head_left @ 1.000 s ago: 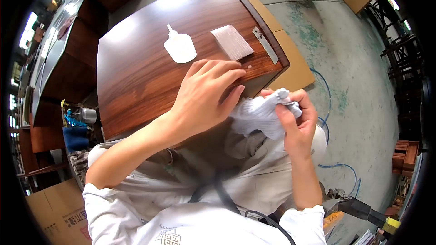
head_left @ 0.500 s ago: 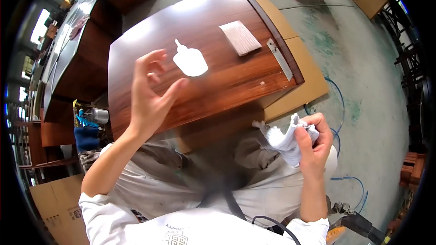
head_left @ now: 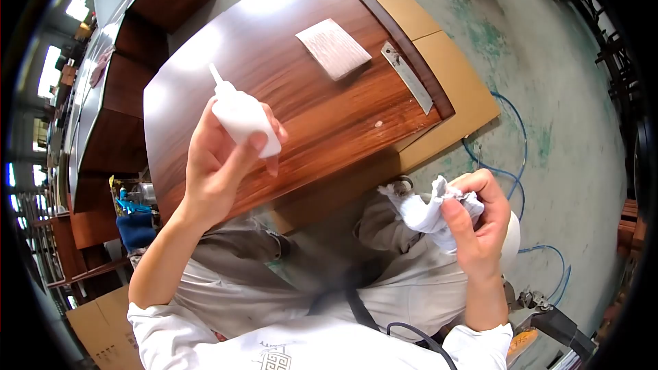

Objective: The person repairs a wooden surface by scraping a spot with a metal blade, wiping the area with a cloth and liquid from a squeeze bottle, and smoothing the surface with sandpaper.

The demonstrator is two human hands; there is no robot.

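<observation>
A white squeeze bottle (head_left: 243,118) with a thin nozzle is gripped in my left hand (head_left: 223,154), above the left part of the glossy brown wooden panel (head_left: 274,62). Its nozzle points up and to the left. My right hand (head_left: 483,223) pinches a crumpled white cloth (head_left: 428,218) beyond the panel's near edge, above my right leg. On the panel lies a pale, wood-grained block or pad (head_left: 334,49). Right of that, a metal strip (head_left: 407,78) sits by the raised dark edge. A small pale fleck is near the panel's near right corner.
Cardboard (head_left: 452,89) extends under and beyond the panel's right side. A blue hose (head_left: 524,144) curls over the floor at the right. Brown furniture pieces (head_left: 113,109) stand at the left, near a metal can and blue items. A black-armed device is at the lower right.
My left hand has closed around the bottle and lifted it off the panel. My right hand still holds the cloth. The camera view has shifted a little.
</observation>
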